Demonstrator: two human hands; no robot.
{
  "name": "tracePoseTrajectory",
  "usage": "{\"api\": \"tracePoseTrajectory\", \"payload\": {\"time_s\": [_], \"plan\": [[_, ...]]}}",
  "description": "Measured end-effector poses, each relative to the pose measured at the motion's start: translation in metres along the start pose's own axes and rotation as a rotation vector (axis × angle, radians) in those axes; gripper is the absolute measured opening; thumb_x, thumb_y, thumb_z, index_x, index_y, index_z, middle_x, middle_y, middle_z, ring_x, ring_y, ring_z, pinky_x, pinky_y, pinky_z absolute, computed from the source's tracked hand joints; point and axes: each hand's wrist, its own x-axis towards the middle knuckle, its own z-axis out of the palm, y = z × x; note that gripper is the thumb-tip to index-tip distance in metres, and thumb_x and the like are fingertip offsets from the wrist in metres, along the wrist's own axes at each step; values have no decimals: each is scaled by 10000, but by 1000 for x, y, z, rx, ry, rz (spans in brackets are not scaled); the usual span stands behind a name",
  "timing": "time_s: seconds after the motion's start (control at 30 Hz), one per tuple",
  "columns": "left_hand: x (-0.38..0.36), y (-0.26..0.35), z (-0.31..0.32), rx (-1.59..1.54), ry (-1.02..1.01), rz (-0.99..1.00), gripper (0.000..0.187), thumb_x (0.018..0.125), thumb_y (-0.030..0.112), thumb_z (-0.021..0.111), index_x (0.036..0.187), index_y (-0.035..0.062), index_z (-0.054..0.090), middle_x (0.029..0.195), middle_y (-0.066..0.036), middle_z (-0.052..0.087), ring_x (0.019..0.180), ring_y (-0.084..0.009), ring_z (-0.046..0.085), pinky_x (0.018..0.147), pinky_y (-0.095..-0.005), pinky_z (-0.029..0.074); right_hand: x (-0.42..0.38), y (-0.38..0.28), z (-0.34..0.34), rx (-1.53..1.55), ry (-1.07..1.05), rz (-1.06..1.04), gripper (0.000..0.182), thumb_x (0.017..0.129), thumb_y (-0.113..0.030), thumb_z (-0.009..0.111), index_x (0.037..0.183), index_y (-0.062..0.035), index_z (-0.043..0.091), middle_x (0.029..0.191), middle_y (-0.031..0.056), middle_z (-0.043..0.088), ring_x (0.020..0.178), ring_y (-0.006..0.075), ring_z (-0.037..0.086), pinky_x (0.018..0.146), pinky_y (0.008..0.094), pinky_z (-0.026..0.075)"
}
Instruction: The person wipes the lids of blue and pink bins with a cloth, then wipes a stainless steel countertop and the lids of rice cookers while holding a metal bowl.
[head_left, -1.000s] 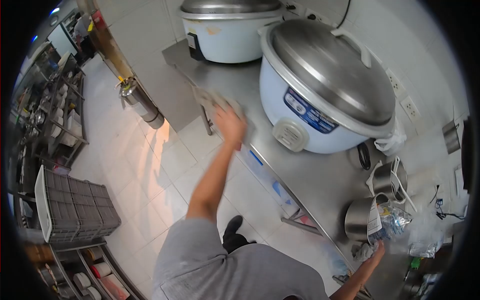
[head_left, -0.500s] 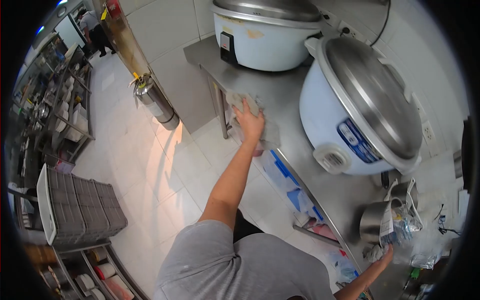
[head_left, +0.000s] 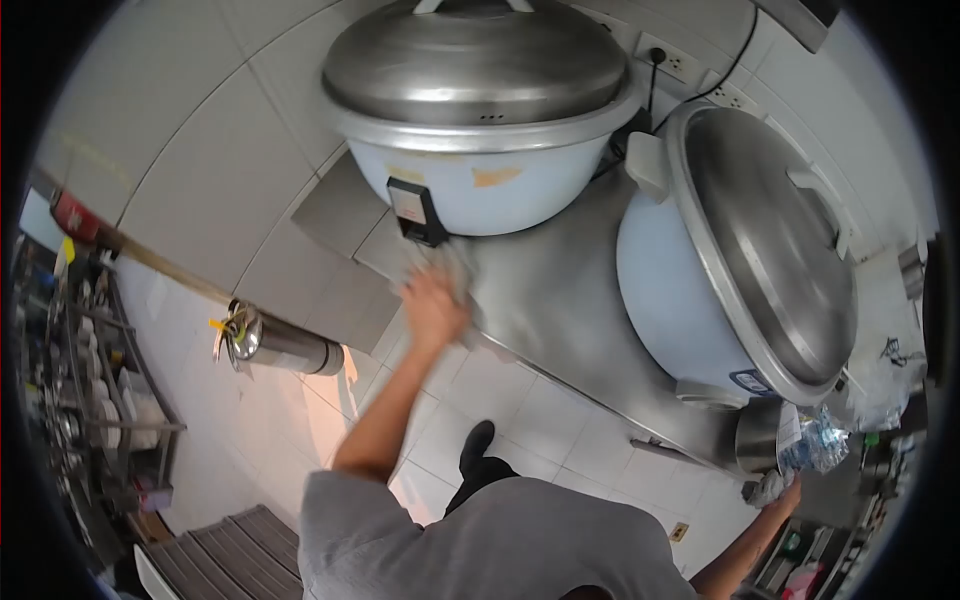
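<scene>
My left hand (head_left: 435, 305) presses a grey-beige cloth (head_left: 457, 268) onto the left end of the steel counter (head_left: 545, 300), its fingers curled on it and slightly blurred. Just beyond is the front of a large white rice cooker (head_left: 470, 185) with a steel lid, its black switch panel close over the cloth. Far to the right, my right hand (head_left: 787, 494) is closed on a crumpled grey cloth (head_left: 767, 487). Beside that hand are a steel pot (head_left: 757, 440) and a clear plastic package (head_left: 822, 445).
A second rice cooker (head_left: 665, 280) appears tilted at the counter's right. Wall sockets (head_left: 680, 65) with a plugged cord sit behind. A fire extinguisher (head_left: 285, 345) stands left by the wall, a grey crate (head_left: 235, 560) lower left, and shelving (head_left: 95, 390) farther left.
My view has turned, with the rice cookers now nearer. My left hand has moved with its cloth toward the first cooker's front. My right hand still holds its crumpled cloth by the pot.
</scene>
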Motion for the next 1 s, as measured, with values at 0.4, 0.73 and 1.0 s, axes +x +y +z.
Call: {"api": "tracePoseTrajectory", "payload": {"time_s": [0.4,0.73,1.0], "plan": [[240,264,196,-452,-36,298,408,743,274,603,1045,0,612,1225,-226,488,1086,-369,498,929,-438,387,-96,7,-7,3,68,-177,325,772,-167,579,1030,30,599,961,110,614,835,233,597,741,332,479],[327,320,224,-294,-184,311,424,750,292,626,1058,1,609,1244,-216,490,1140,-350,473,951,-431,366,-110,0,-15,-198,162,-243,375,755,-175,566,1074,22,571,956,103,605,856,204,583,772,318,455],[244,243,171,-300,-333,573,438,755,306,644,1068,2,607,1260,-207,492,1184,-335,453,969,-425,350,-92,20,-43,-58,194,-113,424,747,-281,643,1069,-9,600,1034,105,594,928,238,572,858,366,427]]}}
